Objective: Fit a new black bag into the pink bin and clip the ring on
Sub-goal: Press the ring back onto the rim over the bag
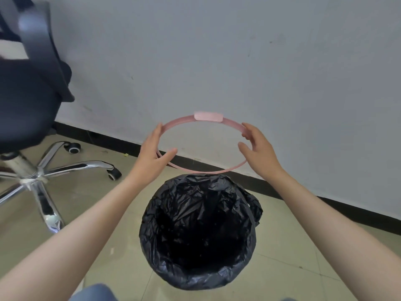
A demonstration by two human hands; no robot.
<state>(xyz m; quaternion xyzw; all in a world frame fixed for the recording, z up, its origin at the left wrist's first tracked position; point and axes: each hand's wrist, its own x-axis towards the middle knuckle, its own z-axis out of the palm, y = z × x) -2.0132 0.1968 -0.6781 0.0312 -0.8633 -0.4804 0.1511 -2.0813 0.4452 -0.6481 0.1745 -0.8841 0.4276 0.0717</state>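
Note:
A black bag (198, 231) lines the bin on the tiled floor, its rim folded down over the outside so that the pink bin itself is hidden. Above and behind the bin's mouth I hold a thin pink ring (208, 117), tilted up toward the wall, with a wider flat tab at its far side. My left hand (152, 153) grips the ring's left side. My right hand (258, 148) grips its right side. The ring is apart from the bag.
A black office chair (26, 98) with a chrome star base (39, 170) and castors stands at the left. A grey wall with a dark skirting board (303, 192) runs close behind the bin. My knees show at the bottom edge.

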